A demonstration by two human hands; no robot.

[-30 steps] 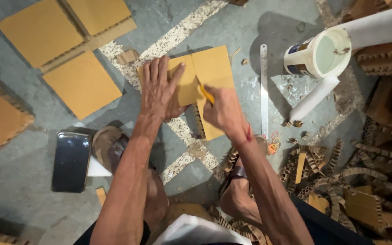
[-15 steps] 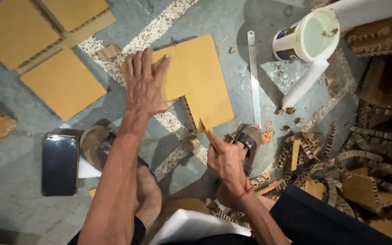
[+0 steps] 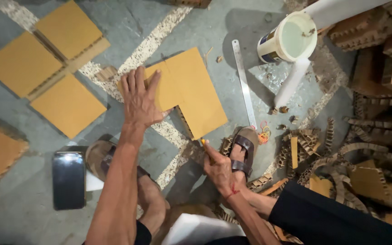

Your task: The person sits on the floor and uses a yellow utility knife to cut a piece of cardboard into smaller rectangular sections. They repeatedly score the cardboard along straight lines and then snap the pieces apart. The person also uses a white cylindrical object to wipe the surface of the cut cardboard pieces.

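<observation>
My left hand point(image 3: 139, 97) lies flat, fingers spread, on the left part of an L-shaped piece of brown cardboard point(image 3: 196, 90) on the concrete floor. My right hand point(image 3: 218, 165) is below the cardboard's lower edge, closed around a yellow-handled cutter point(image 3: 203, 144) whose tip points at that edge. A red thread circles my right wrist. My sandalled feet point(image 3: 243, 147) rest on the floor on either side of my arms.
A steel ruler point(image 3: 244, 86) lies right of the cardboard. A white bucket point(image 3: 289, 40) and a white tube point(image 3: 291, 82) stand farther right. Square cardboard pieces point(image 3: 66, 104) lie at left, a dark phone point(image 3: 69, 179) at lower left, corrugated scraps point(image 3: 350, 154) at right.
My right hand drew the cutter down from the middle of the cardboard to below its lower edge. A corner section is now gone, leaving an L shape. My left hand stayed pressed down.
</observation>
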